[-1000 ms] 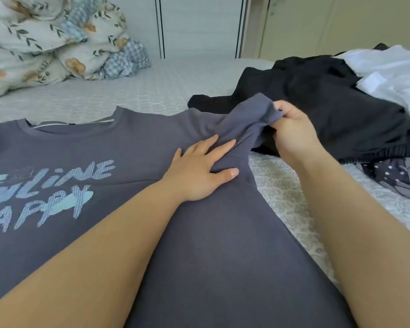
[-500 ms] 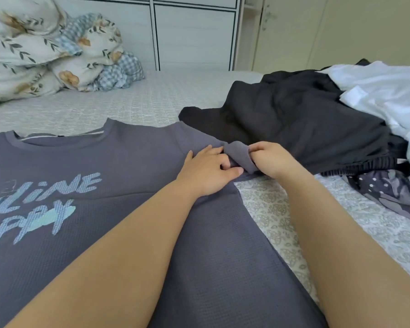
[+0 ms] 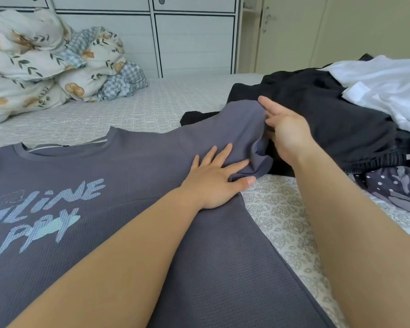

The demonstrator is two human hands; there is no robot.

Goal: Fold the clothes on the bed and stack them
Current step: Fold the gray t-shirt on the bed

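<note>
A grey T-shirt [image 3: 118, 209] with pale blue lettering lies face up and spread out on the bed [image 3: 137, 110]. My left hand [image 3: 213, 181] presses flat on it near the right armpit, fingers straight. The shirt's right sleeve [image 3: 242, 129] is lifted off the bed and bunched. My right hand [image 3: 287, 133] holds the sleeve's end between thumb and fingers, just above a black garment [image 3: 322, 114]. Part of the sleeve's edge is hidden behind my right hand.
An unfolded pile lies at the right: the black garment, a white shirt [image 3: 384, 86] and a dark dotted piece [image 3: 393, 185]. A floral duvet [image 3: 45, 65] is bundled at the far left. White cabinet doors [image 3: 192, 39] stand behind the bed.
My right hand has lifted the sleeve's end up and outward to the right from beside my left hand. My left hand's fingers have flattened on the shirt.
</note>
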